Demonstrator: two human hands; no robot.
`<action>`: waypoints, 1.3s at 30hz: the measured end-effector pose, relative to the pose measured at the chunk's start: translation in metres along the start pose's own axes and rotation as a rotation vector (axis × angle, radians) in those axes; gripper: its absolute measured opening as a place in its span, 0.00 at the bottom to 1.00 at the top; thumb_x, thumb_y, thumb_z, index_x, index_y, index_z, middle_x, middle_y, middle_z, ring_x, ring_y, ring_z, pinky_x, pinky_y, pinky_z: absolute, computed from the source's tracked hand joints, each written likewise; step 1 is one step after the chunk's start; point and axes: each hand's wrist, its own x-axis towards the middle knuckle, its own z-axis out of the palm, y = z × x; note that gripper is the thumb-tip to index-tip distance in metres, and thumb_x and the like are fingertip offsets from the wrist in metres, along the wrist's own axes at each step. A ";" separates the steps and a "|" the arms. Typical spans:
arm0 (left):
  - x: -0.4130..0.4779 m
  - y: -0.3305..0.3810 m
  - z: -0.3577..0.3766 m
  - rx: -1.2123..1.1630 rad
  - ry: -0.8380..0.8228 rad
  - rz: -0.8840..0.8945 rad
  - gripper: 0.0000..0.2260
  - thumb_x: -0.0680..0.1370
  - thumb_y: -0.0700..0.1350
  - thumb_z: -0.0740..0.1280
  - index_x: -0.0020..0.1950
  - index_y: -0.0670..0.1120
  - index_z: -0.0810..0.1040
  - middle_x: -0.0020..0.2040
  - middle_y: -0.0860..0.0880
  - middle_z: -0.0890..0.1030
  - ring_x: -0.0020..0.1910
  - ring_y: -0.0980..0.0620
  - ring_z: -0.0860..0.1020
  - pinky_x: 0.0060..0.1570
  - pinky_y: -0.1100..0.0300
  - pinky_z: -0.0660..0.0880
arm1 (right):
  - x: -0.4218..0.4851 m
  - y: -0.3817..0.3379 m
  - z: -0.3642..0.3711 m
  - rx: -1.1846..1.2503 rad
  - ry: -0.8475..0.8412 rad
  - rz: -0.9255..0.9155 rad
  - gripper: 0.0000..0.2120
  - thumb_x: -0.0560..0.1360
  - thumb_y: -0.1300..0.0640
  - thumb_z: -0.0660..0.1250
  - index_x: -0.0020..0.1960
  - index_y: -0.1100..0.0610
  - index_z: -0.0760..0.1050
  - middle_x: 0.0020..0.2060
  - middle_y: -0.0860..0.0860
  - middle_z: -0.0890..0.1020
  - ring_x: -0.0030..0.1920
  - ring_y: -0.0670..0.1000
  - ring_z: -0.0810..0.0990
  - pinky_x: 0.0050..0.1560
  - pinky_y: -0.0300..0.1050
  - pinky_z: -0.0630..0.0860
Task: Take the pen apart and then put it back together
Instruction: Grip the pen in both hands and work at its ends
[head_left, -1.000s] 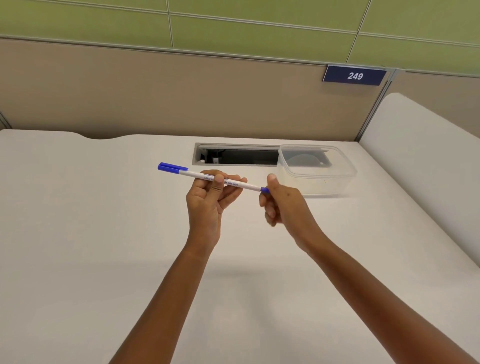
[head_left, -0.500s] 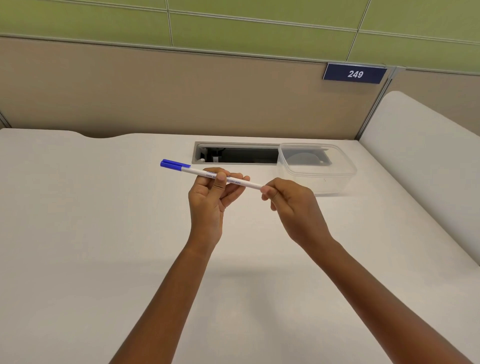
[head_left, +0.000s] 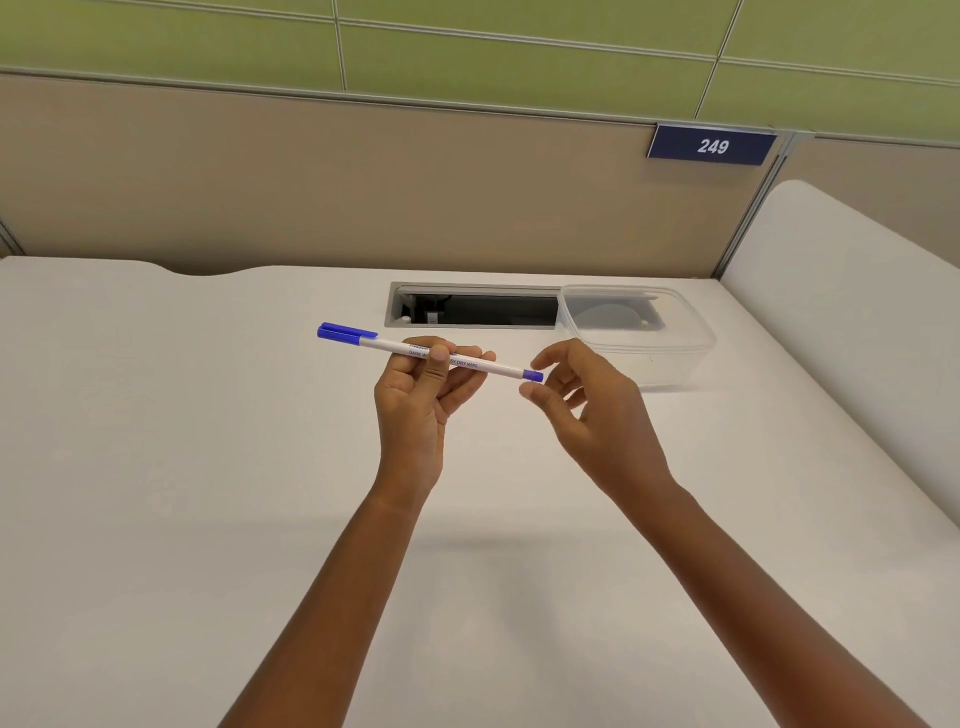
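Fingers (head_left: 437, 364) of the left hand (head_left: 413, 415) grip the pen (head_left: 389, 346) at mid-barrel above the bench (head_left: 156, 467); right hand (head_left: 597, 421) fingers lie open, just beside its blue end.

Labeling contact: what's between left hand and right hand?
Head view: only the pen, its bare white barrel and blue end plug, running from left hand to right hand.

Wide room for a hand is left over the counter (head_left: 156, 519) along its near and left edges. Above the middle, the way is crossed by the pen (head_left: 395, 347), gripped in the left hand (head_left: 415, 410). The far edge is closed by a beige partition (head_left: 311, 182), the right edge by a white rounded panel (head_left: 841, 322). The far right corner is taken by a clear container (head_left: 675, 358) set over a recessed slot's (head_left: 478, 310) right end.
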 end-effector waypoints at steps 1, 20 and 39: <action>0.000 0.000 0.000 0.002 0.002 0.000 0.10 0.78 0.37 0.56 0.42 0.45 0.74 0.33 0.53 0.85 0.37 0.52 0.84 0.39 0.64 0.80 | 0.000 0.001 0.000 -0.062 0.039 -0.071 0.01 0.74 0.57 0.65 0.44 0.55 0.74 0.34 0.49 0.78 0.39 0.47 0.73 0.35 0.33 0.68; -0.003 0.001 0.002 -0.018 -0.015 -0.007 0.09 0.78 0.37 0.55 0.43 0.44 0.73 0.33 0.53 0.85 0.37 0.52 0.84 0.38 0.64 0.80 | 0.004 0.001 0.001 0.115 -0.049 0.088 0.15 0.77 0.55 0.59 0.33 0.55 0.75 0.26 0.47 0.75 0.30 0.44 0.71 0.34 0.35 0.65; -0.002 0.002 0.004 -0.020 -0.012 -0.007 0.09 0.78 0.37 0.55 0.43 0.44 0.74 0.33 0.54 0.85 0.37 0.52 0.84 0.38 0.64 0.80 | 0.000 0.007 -0.001 -0.192 0.055 -0.153 0.13 0.74 0.51 0.57 0.42 0.58 0.74 0.32 0.50 0.73 0.35 0.48 0.67 0.34 0.42 0.64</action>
